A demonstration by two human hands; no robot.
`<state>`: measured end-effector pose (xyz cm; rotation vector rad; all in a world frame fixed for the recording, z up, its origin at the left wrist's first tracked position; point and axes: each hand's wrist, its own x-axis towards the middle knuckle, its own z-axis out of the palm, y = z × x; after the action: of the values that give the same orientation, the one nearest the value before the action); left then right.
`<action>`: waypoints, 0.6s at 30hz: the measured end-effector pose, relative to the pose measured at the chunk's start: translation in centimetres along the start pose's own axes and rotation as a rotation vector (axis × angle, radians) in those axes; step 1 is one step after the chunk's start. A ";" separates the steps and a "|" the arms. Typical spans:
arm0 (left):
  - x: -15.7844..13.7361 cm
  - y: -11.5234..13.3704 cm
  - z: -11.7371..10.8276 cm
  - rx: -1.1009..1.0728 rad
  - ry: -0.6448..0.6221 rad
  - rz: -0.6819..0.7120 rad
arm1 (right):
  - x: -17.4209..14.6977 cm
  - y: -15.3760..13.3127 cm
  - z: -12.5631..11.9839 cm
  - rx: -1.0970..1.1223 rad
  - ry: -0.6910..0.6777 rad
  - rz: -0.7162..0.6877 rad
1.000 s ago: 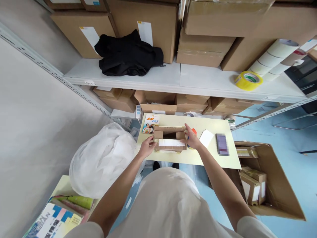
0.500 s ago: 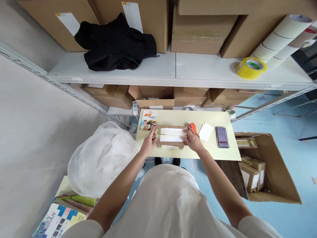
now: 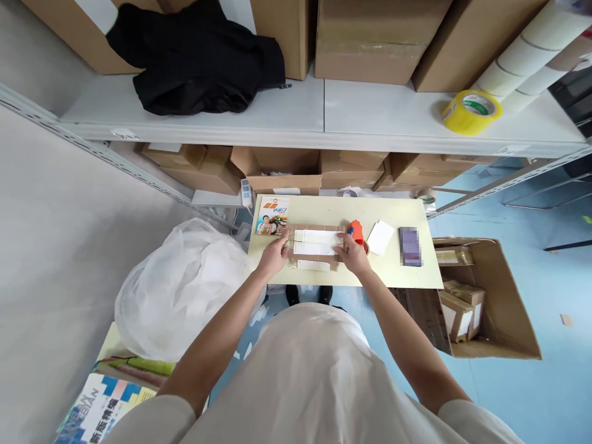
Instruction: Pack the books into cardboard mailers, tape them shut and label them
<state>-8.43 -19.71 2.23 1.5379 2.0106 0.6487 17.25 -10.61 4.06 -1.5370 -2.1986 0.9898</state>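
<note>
A small cardboard box (image 3: pixel 309 258) with a white label (image 3: pixel 319 235) on top lies on the pale yellow table (image 3: pixel 305 209). My left hand (image 3: pixel 274 255) holds its left end, thumb along the near side and fingers at the edge. At the right end my right hand (image 3: pixel 355 255) grips the box, thumb and fingers reaching onto the label. An orange tool (image 3: pixel 355 232), perhaps a tape dispenser, lies just beyond my right hand and is partly covered by it. White paper slips (image 3: pixel 381 237) lie farther right.
A booklet (image 3: pixel 272 216) and a blurred purple item (image 3: pixel 411 246) lie on the table. Overhead, a shelf (image 3: pixel 305 132) holds black cloth (image 3: pixel 208 68) and yellow tape (image 3: pixel 472 113). A large open carton (image 3: pixel 511 308) with parcels stands right; a white plastic bag (image 3: pixel 180 290) bulges left.
My view has shifted slightly, moving the shelf and table up in the picture. My right fingers have moved a little toward the label, showing more of the orange tool. Both hands stay at the box.
</note>
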 end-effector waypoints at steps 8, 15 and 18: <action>-1.7 -1.0 0.6 0.028 0.007 -0.028 | -0.1 -0.3 0.0 0.027 -0.064 0.014; 0.4 -1.6 0.2 0.010 0.101 -0.038 | 2.9 -0.2 0.8 0.089 -0.087 0.016; -0.3 -2.0 0.4 0.013 0.076 -0.017 | 1.0 0.7 2.3 0.098 -0.082 0.037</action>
<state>-9.56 -20.43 0.64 1.5226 2.0858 0.6987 16.02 -10.47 1.77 -1.5234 -2.1478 1.1732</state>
